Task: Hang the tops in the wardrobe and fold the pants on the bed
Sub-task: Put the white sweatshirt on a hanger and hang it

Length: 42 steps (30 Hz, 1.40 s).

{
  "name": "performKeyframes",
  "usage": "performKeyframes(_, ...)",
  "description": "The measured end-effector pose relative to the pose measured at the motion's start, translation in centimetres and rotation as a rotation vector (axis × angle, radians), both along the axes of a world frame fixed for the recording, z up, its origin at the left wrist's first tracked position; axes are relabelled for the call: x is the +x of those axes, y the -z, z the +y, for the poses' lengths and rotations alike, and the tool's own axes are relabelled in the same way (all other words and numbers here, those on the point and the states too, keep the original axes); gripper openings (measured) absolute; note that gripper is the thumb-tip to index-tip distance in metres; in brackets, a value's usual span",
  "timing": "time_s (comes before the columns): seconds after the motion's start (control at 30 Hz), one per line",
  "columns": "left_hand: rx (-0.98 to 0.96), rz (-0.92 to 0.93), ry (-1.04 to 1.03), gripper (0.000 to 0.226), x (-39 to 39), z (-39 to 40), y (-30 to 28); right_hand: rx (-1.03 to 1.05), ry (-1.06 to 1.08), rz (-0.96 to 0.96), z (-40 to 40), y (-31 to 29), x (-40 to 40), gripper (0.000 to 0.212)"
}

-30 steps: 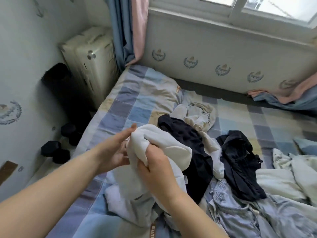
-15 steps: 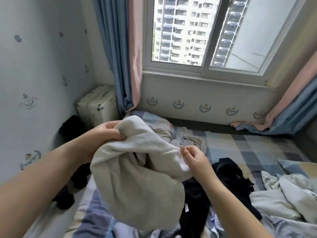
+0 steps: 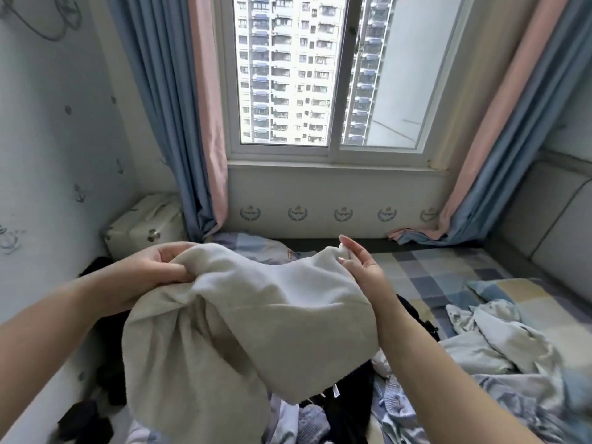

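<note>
My left hand (image 3: 153, 267) grips one end of the cream garment (image 3: 250, 318) and my right hand (image 3: 358, 267) pinches the other, holding it up over the bed (image 3: 448, 267). It hides most of the dark clothes (image 3: 346, 408) heaped below; pale clothes (image 3: 487, 341) lie crumpled to the right, and a cream suitcase (image 3: 144, 224) stands by the blue curtain (image 3: 166, 123).

No legible text, brand or number anywhere — only wordless crest emblems (image 3: 298, 213) printed in a row on the wall below the window (image 3: 326, 75); small tag (image 3: 335, 392) on clothing too blurred to read.

1 head view, facing window (image 3: 323, 75), close above bed (image 3: 448, 267)
</note>
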State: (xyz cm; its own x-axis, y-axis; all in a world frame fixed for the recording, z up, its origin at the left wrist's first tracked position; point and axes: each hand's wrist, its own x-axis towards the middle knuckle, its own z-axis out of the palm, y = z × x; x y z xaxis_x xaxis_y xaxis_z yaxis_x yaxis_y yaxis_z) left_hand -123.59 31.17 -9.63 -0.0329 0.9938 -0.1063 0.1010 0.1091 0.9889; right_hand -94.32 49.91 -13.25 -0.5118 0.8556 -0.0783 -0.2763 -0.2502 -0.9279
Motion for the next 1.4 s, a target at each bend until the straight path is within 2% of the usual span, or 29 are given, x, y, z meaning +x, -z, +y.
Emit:
performKeyframes(0.13, -0.182, 0.113, 0.008, 0.054, 1.5, 1.4, 2.5, 0.168, -0.011, -0.045, -1.5, -2.0, 3.1, 0.052)
performKeyframes(0.27, -0.298, 0.207, 0.126, 0.062, 5.7, 3.9, 3.5, 0.315, 0.145, -0.132, -2.8, -2.9, 6.7, 0.062)
performKeyframes(0.37, -0.185, 0.203, 0.141, 0.065, 11.3, 6.5, 1.1, 0.489, 0.22, -0.282, -4.0, -4.2, 10.2, 0.078)
performKeyframes(0.43, -0.104, 0.045, 0.172, 0.066, 15.5, 7.9, -1.1, 0.583, 0.221, -0.379, -5.2, -4.5, 12.3, 0.088)
performKeyframes(0.5, -0.04, -0.095, 0.259, 0.075, 20.6, 8.8, -3.4, 0.613, 0.244, -0.41, -6.8, -4.8, 14.9, 0.093)
performKeyframes(0.57, 0.001, -0.115, 0.327, 0.08, 25.8, 9.0, -5.4, 0.59, 0.273, -0.402, -8.5, -5.2, 17.9, 0.097)
performKeyframes(0.63, 0.014, -0.094, 0.418, 0.073, 31.1, 8.6, -6.8, 0.57, 0.319, -0.378, -10.2, -5.5, 21.4, 0.099)
performKeyframes(0.7, 0.019, -0.083, 0.514, 0.064, 35.6, 8.1, -7.7, 0.586, 0.333, -0.352, -12.0, -5.8, 24.8, 0.091)
performKeyframes(0.8, 0.041, -0.008, 0.625, 0.054, 42.5, 6.7, -8.9, 0.607, 0.323, -0.368, -15.0, -6.2, 30.6, 0.062)
performKeyframes(0.87, 0.056, 0.043, 0.667, 0.054, 47.2, 5.5, -9.0, 0.589, 0.329, -0.368, -17.1, -6.4, 34.5, 0.055)
performKeyframes(0.93, 0.075, 0.097, 0.678, 0.053, 52.1, 4.0, -8.6, 0.586, 0.342, -0.418, -19.6, -6.5, 38.5, 0.06)
performKeyframes(1.03, 0.202, 0.212, 0.648, 0.026, 59.8, 1.9, -7.6, 0.579, 0.369, -0.439, -23.7, -6.3, 45.0, 0.072)
performKeyframes(1.1, 0.269, 0.249, 0.72, 0.016, 64.8, 0.2, -7.3, 0.564, 0.442, -0.437, -26.8, -6.0, 49.7, 0.088)
performKeyframes(1.23, 0.321, 0.164, 0.863, 0.005, 72.6, -2.3, -7.1, 0.51, 0.629, -0.398, -32.6, -6.1, 57.4, 0.095)
performKeyframes(1.27, 0.33, 0.125, 0.908, 0.009, 74.7, -3.0, -7.3, 0.508, 0.716, -0.428, -34.2, -6.2, 59.5, 0.094)
performKeyframes(1.33, 0.328, 0.068, 0.996, 0.013, 78.8, -4.3, -7.5, 0.527, 0.939, -0.598, -37.2, -6.6, 63.8, 0.082)
performKeyframes(1.4, 0.327, 0.036, 1.1, 0.013, 82.5, -5.5, -7.9, 0.531, 1.132, -0.827, -39.8, -6.6, 67.5, 0.047)
